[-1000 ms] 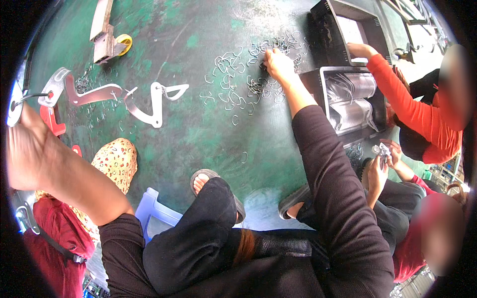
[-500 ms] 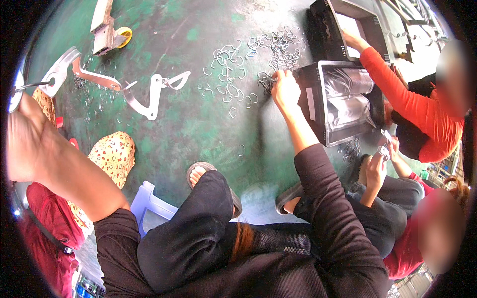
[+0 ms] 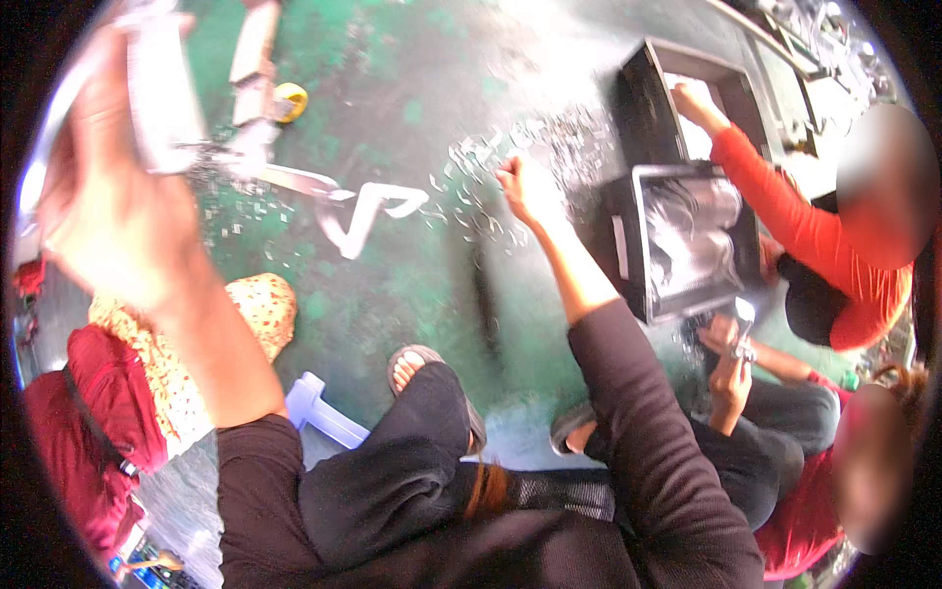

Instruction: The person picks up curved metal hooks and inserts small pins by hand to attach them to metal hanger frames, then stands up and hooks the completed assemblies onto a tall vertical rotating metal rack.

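Note:
At the upper left my left hand (image 3: 123, 226) is raised, smeared by motion, and closed at a pale metal bracket (image 3: 162, 93). More bent white brackets (image 3: 361, 221) trail from there to the right in a chain over the green floor; how they join is blurred. My right hand (image 3: 533, 187) is held over the near side of a scatter of small C-shaped metal hooks (image 3: 564, 142), its thumb and fingers pinched together. Anything between those fingertips is too small to make out.
Two black crates (image 3: 638, 245) stand at the right, the nearer holding wrapped metal parts. A person in an orange sleeve (image 3: 785, 201) reaches into the farther one. Another person's hands (image 3: 731, 378) work on a metal piece. A purple stool (image 3: 324, 412) and wooden block (image 3: 253, 69) lie leftward.
My right hand has come off the hook pile, toward me and to the left. My left hand has risen with the bracket, and the bracket chain sits farther right in view.

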`<state>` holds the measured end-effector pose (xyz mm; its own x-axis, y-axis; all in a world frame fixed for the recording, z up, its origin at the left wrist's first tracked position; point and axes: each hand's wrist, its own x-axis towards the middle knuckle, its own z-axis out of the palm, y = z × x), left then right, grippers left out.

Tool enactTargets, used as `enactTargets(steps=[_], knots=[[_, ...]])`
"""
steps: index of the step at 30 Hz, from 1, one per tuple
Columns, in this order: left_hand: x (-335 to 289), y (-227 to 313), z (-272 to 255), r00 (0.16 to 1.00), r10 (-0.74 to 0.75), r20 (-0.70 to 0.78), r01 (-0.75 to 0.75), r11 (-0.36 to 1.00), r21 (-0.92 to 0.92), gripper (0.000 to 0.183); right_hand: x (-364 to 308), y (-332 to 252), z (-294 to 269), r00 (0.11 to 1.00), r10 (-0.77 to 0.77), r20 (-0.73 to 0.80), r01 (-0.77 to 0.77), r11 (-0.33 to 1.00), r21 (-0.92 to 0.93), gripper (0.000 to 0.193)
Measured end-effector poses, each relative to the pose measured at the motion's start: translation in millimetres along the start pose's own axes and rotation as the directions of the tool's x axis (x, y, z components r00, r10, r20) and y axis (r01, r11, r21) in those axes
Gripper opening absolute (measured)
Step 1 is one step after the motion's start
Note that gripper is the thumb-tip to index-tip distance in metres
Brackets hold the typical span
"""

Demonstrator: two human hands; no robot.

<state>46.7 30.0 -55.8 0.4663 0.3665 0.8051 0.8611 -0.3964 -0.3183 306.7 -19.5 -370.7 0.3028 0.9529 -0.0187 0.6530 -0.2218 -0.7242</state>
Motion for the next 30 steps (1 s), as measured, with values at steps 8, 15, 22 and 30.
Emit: enactTargets(steps=[8, 15, 22, 30], knots=[[35, 43, -10, 0.795, -0.477, 0.373, 0.358, -0.126, -0.925, 0.025, -4, -249, -207, 0.917, -0.398, 0.036, 0.196, 0.525, 0.828, 0.014], [70, 53, -37, 0.847, -0.432, 0.310, 0.365, 0.049, -0.930, 0.026, -51, -341, -269, 0.802, -0.587, -0.106, 0.391, 0.384, 0.836, 0.022], [83, 65, -51, 0.860, -0.430, 0.273, 0.353, 0.115, -0.929, 0.027, -73, -351, -273, 0.821, -0.531, -0.211, 0.496, 0.479, 0.724, 0.015], [86, 70, -46, 0.884, -0.440, 0.159, 0.280, 0.225, -0.933, 0.028, -78, -348, -258, 0.822, -0.492, -0.288, 0.524, 0.454, 0.720, 0.017]])
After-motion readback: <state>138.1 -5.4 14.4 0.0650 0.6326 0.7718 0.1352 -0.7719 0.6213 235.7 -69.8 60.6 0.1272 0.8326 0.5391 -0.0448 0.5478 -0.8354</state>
